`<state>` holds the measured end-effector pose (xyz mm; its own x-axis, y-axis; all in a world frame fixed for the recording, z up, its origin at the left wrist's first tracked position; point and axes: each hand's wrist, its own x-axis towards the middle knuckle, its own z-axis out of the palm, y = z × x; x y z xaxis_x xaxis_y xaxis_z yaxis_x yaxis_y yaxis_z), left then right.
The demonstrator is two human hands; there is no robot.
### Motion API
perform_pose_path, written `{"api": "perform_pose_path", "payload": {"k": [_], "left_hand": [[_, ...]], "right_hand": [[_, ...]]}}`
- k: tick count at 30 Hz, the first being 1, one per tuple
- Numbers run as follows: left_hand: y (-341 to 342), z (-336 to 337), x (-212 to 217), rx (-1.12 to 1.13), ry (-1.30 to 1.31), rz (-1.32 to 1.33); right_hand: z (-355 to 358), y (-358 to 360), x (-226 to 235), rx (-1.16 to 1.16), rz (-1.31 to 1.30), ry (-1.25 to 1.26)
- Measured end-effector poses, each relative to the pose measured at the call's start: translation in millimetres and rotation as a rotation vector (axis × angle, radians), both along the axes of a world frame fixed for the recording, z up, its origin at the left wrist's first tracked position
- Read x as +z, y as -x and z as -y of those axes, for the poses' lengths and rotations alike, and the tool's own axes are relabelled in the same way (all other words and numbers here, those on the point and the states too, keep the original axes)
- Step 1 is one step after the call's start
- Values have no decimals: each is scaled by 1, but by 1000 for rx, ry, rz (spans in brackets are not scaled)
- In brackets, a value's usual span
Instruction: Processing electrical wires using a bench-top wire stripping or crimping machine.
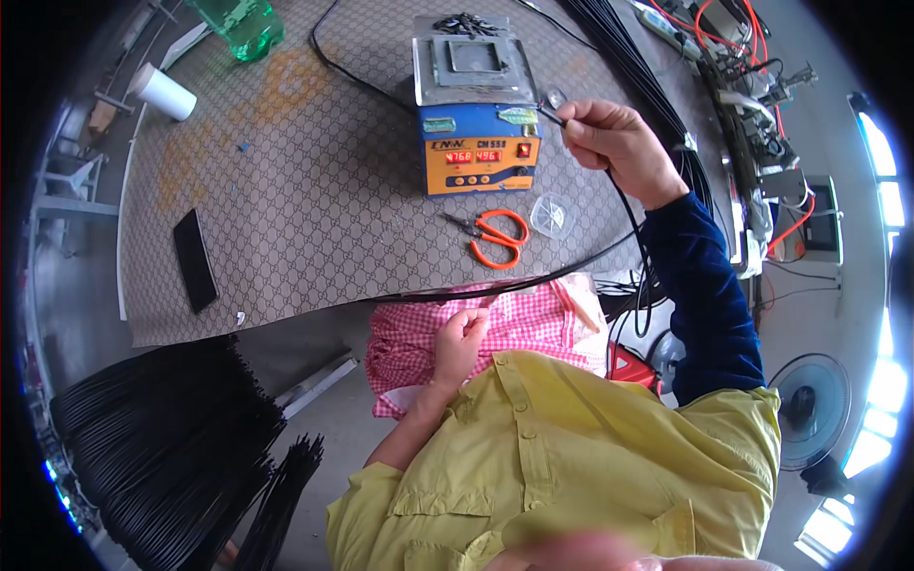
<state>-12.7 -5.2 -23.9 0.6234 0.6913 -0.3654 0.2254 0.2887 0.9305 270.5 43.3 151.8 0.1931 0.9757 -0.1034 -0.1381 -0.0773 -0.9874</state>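
Note:
My right hand (624, 147) is closed in a pinch on a black cable (624, 195), beside the upper right of a blue and orange heating machine (481, 143). The cable's end points at the machine's side, and its length hangs down toward the table's front edge. Lit red digits show on the machine's front. On top is a metal tray (428, 86) with a square frame and a heap of small dark pieces (466, 24). My left hand (459, 344) rests curled shut over the pink checked cloth (409, 347) on my lap, with nothing seen in it.
Orange-handled scissors (500, 238) and a clear plastic lid (552, 217) lie before the machine. A black phone (195, 260), white roll (164, 92) and green bottle (243, 27) are leftward. Black cable bundles (162, 438) hang at lower left; more (638, 71) lie at right.

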Motion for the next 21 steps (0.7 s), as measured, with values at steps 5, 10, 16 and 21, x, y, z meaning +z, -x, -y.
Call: {"api": "perform_pose_path", "payload": {"k": [5, 10, 16, 21], "left_hand": [[-23, -5, 53, 41, 169, 184], [-55, -20, 103, 105, 267, 415], [-83, -26, 127, 112, 490, 639], [-92, -24, 131, 94, 579, 687]], "right_hand": [[38, 12, -22, -24, -179, -22], [70, 24, -39, -46, -344, -62], [94, 38, -53, -77, -475, -49], [105, 46, -61, -74, -525, -38]]}}
